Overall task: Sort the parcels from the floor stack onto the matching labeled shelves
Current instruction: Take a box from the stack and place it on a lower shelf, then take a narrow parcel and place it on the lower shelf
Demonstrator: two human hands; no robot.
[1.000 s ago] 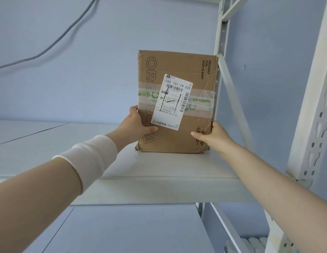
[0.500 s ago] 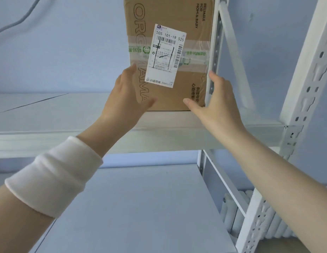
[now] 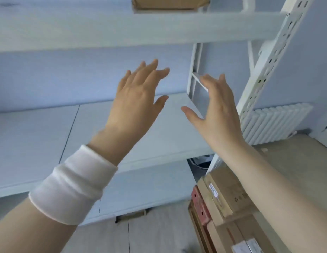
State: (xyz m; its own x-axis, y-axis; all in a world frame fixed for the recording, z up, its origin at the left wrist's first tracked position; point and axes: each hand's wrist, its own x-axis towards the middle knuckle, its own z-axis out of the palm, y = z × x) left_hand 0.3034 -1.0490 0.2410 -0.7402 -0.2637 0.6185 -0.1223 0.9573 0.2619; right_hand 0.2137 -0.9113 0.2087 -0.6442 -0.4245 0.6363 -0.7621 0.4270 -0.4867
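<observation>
While both hands hang in the air before the middle shelf (image 3: 40, 139), the left hand (image 3: 137, 99) and right hand (image 3: 217, 114) hold nothing, fingers straight and spread. Three white shelf boards show, counting the upper shelf (image 3: 104, 30) and lower shelf (image 3: 144, 190). One brown parcel (image 3: 168, 3) sits on the upper shelf near its right end. It is cropped at the top, its visible bottom edge runs left to right, and its long axis cannot be told. At lower right the floor stack shows at least three parcels: a labelled tan box (image 3: 230, 194), a red parcel (image 3: 199, 205) under its left edge, and a nearer brown box (image 3: 237, 232).
</observation>
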